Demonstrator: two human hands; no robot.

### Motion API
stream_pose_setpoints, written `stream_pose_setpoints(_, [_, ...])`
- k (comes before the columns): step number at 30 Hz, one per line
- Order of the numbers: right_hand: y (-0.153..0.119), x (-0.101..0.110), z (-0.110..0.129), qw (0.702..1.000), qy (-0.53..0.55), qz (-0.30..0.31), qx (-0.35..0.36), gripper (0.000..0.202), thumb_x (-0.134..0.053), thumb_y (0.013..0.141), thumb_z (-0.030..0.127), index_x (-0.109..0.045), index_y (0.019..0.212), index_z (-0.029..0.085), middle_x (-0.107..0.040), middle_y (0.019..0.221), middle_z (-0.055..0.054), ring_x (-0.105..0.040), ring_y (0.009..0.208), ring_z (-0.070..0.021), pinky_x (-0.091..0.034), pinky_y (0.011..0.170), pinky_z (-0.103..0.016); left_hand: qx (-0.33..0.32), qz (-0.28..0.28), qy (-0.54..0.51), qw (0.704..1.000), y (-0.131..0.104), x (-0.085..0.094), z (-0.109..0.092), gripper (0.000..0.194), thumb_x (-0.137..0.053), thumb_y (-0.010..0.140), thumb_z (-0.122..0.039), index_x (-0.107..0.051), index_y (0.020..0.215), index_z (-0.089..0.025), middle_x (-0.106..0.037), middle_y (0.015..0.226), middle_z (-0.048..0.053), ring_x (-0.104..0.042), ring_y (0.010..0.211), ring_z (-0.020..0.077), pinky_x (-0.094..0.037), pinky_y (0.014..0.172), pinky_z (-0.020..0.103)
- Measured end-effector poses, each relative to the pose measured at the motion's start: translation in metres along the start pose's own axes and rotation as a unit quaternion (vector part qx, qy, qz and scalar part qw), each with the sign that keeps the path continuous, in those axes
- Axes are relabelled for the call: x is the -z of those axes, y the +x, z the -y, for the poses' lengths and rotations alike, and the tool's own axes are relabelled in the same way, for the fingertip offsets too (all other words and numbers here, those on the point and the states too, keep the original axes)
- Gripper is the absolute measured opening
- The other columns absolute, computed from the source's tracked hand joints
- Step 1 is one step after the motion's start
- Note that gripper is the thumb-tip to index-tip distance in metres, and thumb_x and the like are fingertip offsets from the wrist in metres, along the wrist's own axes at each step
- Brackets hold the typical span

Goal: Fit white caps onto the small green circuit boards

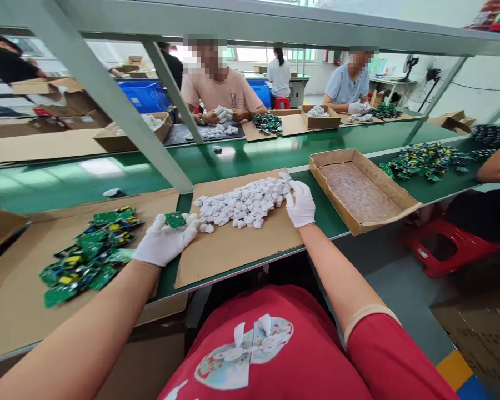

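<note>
My left hand (162, 243), in a white glove, is palm up with a green circuit board (175, 220) resting in its fingers. It is between a heap of green boards (94, 244) and a pile of small white parts (244, 203). The white parts lie on a flat cardboard sheet (233, 250) in front of me. At the right end of that pile my gloved right hand (301, 204) has its fingers curled at a white part; the fingertips are partly hidden.
A shallow cardboard tray (358, 189) is right of my right hand, with more boards (427, 160) beyond it. A slanted metal post (120, 105) rises at left under an overhead shelf. Across the green conveyor (150, 166) people handle white parts. A red stool (441, 250) stands at right.
</note>
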State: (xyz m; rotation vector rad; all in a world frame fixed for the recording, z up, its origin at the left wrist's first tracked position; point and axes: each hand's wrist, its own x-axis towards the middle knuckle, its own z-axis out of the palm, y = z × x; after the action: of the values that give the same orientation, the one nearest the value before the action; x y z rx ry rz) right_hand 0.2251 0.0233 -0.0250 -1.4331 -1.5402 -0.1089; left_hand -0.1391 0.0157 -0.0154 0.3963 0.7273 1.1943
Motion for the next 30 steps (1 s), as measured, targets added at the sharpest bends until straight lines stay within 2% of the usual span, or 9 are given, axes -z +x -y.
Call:
stream_pose_setpoints(3, [0.001,0.003,0.001,1.0,-0.012,0.005,-0.009,0.038,-0.048,0.084,0.022,-0.054,0.121,0.017,-0.047,0.125,-0.009,-0.047,0.114,-0.0197,-0.037,0.101,-0.029,0.001,-0.006,0.004,1.0,-0.001,-0.003,0.0,0.049,-0.025,0.091,-0.048,-0.055,0.105,-0.01,-0.068,0.092,0.015,-0.067,0.081,0.0246,-0.058,0.062,0.038])
stream_pose_setpoints(8, [-0.002,0.012,0.003,1.0,-0.014,0.005,-0.026,0.042,-0.046,0.085,0.02,-0.049,0.127,0.02,-0.046,0.127,-0.008,-0.046,0.116,-0.0185,-0.036,0.102,-0.028,-0.001,-0.056,-0.015,0.998,-0.006,-0.012,0.003,0.044,-0.036,0.088,-0.046,-0.053,0.109,-0.012,-0.068,0.092,0.015,-0.067,0.08,0.0243,-0.059,0.062,0.037])
stream_pose_setpoints(15, [-0.008,0.02,0.004,0.999,-0.001,-0.002,-0.036,0.04,-0.048,0.083,0.02,-0.053,0.124,0.019,-0.048,0.127,-0.008,-0.045,0.117,-0.0196,-0.034,0.103,-0.028,-0.011,-0.057,-0.01,0.998,-0.018,-0.026,0.01,0.039,-0.037,0.088,-0.043,-0.053,0.108,-0.013,-0.069,0.089,0.012,-0.067,0.079,0.0217,-0.059,0.064,0.034])
stream_pose_setpoints(20, [-0.01,0.026,0.001,0.998,-0.003,-0.024,-0.057,0.042,-0.049,0.083,0.02,-0.052,0.124,0.021,-0.048,0.126,-0.008,-0.047,0.114,-0.0191,-0.035,0.102,-0.029,0.021,-0.051,0.0,0.998,-0.019,-0.028,0.01,0.037,-0.034,0.089,-0.043,-0.054,0.106,-0.017,-0.068,0.089,0.01,-0.067,0.083,0.0198,-0.058,0.071,0.031])
stream_pose_setpoints(27, [-0.009,0.025,-0.001,0.998,0.002,-0.027,-0.057,0.04,-0.048,0.084,0.021,-0.051,0.124,0.02,-0.047,0.127,-0.007,-0.046,0.116,-0.018,-0.034,0.103,-0.027,0.01,-0.066,-0.013,0.998,-0.018,-0.029,0.009,0.036,-0.038,0.087,-0.043,-0.052,0.107,-0.016,-0.068,0.087,0.01,-0.067,0.08,0.0206,-0.059,0.068,0.032])
stream_pose_setpoints(30, [-0.009,0.024,-0.003,0.998,0.013,-0.036,-0.054,0.039,-0.048,0.084,0.021,-0.052,0.123,0.018,-0.048,0.126,-0.008,-0.046,0.116,-0.0186,-0.036,0.101,-0.027,0.03,-0.086,-0.02,0.996,-0.018,-0.031,0.008,0.037,-0.039,0.087,-0.046,-0.053,0.108,-0.019,-0.068,0.087,0.007,-0.067,0.081,0.0194,-0.059,0.069,0.031])
